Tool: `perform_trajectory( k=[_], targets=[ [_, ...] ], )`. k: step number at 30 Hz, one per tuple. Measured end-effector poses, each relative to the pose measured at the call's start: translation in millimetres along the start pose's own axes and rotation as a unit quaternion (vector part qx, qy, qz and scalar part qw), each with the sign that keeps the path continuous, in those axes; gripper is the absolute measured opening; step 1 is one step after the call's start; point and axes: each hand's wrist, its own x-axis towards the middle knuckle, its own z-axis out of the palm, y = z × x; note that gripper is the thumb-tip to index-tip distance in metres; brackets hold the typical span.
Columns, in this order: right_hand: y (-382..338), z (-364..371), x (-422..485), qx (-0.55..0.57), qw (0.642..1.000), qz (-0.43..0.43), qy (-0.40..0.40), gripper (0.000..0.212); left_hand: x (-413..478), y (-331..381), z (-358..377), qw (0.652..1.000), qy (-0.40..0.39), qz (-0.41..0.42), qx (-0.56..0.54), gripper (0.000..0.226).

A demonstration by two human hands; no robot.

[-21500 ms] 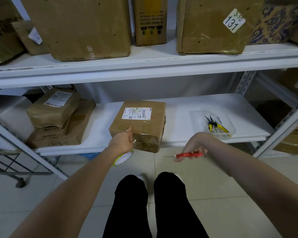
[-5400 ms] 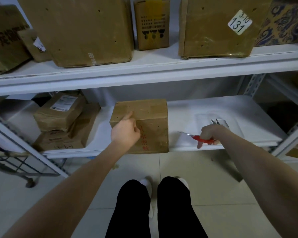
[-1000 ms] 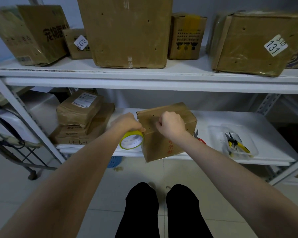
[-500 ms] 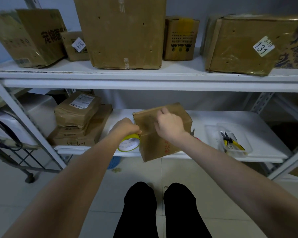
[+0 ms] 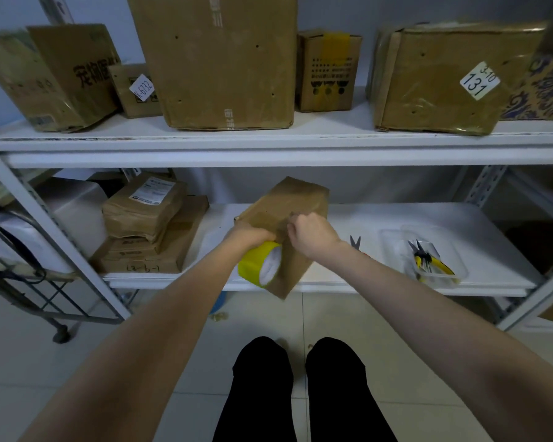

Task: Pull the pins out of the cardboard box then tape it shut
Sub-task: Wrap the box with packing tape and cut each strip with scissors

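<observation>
Evidently mid-taping, the cardboard box (image 5: 288, 202) sat tilted at the front edge of the lower shelf (image 5: 396, 218). The left hand (image 5: 253, 235) gripped the yellow tape roll (image 5: 259, 263) against its near side; the right hand (image 5: 312, 236) had its fingers curled on the box's top — whether pinching a tape end, I could not tell. The strip wanted keeping taut and pressing flat along the seam.

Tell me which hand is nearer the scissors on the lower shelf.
Right. The right hand, curled on the cardboard box, is just left of the scissors; the left hand grips the yellow tape roll farther left.
</observation>
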Motion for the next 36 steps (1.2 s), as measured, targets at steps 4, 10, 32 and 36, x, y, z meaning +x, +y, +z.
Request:
perform_trajectory(
  k=[4,10,32,36],
  targets=[
    [11.5,-12.5,9.3,-0.004,1.0,0.026,-0.012,0.039,-10.0,13.6,14.9,0.993,-0.069,-0.038,-0.092,0.041],
    [3.1,-5.1,9.2,-0.027,0.999,-0.03,-0.02,0.032,-17.2,2.1,7.7,0.979,-0.157,-0.064,-0.11,0.04],
    [2.1,-2.1,14.3,-0.067,0.995,-0.057,-0.053,0.057,-16.5,-43.2,48.9,0.97,-0.077,-0.116,-0.199,0.067],
    [4.8,4.9,6.8,-0.072,0.994,-0.064,-0.042,0.05,-21.2,-49.2,57.3,0.994,-0.028,-0.068,-0.083,0.067]
  ],
)
